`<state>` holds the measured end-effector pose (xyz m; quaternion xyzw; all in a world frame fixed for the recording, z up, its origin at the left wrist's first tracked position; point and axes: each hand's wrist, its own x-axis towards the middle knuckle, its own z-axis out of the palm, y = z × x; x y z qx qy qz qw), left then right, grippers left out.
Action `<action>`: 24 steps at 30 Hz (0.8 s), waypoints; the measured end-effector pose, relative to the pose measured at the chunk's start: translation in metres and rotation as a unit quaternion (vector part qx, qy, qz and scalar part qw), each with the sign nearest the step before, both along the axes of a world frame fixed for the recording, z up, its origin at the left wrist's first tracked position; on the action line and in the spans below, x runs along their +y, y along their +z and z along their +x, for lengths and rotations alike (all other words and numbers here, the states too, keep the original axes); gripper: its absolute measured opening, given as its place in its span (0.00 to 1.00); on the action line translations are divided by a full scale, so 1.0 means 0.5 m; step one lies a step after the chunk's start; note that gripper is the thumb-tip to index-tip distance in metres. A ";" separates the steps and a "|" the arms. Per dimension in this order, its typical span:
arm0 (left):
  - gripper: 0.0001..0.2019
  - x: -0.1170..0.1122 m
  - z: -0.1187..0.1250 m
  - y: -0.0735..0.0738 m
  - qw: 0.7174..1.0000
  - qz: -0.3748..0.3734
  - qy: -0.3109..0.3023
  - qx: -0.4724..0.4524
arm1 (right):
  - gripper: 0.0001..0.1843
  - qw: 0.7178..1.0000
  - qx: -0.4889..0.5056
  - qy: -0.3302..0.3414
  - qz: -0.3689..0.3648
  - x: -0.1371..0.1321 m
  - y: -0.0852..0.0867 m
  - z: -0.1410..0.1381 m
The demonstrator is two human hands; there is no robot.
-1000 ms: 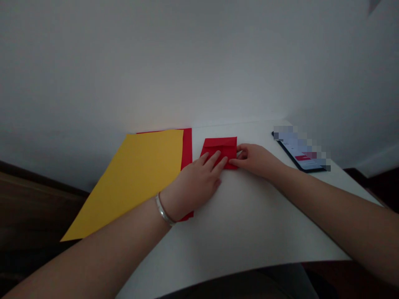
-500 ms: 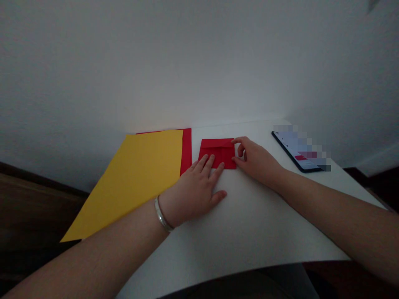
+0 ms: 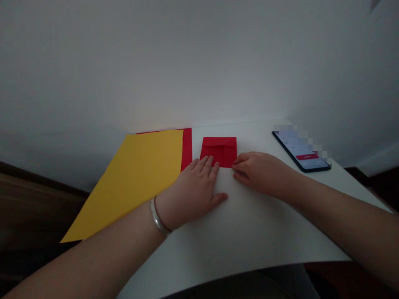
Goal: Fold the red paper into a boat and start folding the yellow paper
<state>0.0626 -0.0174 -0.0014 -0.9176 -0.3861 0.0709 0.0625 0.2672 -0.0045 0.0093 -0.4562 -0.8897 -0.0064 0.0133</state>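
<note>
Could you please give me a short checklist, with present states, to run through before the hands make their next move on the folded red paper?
1. Folded red paper resting on the white table: ok.
2. Left hand on the paper: ok, fingertips on its near left part.
3. Right hand gripping the near right corner: cannot tell; fingertips are there, but a pinch is unclear.
4. Upper flap pressed fully flat: cannot tell, a shadow lines its edge.
5. Yellow sheet wholly on the table: not ok, its near left corner appears to overhang.
6. Smartphone apart from the right hand: ok.
</note>
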 end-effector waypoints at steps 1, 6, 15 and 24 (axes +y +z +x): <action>0.39 -0.002 0.000 0.003 1.000 0.008 0.006 0.006 | 0.14 1.000 -0.011 -0.002 0.002 -0.001 0.003 0.000; 0.37 -0.005 -0.001 0.018 0.998 0.030 0.042 0.041 | 0.13 0.999 -0.035 -0.003 0.004 -0.010 0.013 0.002; 0.30 -0.005 0.000 0.038 0.997 0.049 0.042 0.047 | 0.10 1.000 -0.013 -0.012 -0.008 -0.005 0.021 0.022; 0.25 0.000 0.002 0.045 0.997 0.055 0.043 0.031 | 0.18 0.996 0.037 0.003 0.081 0.003 -0.004 0.016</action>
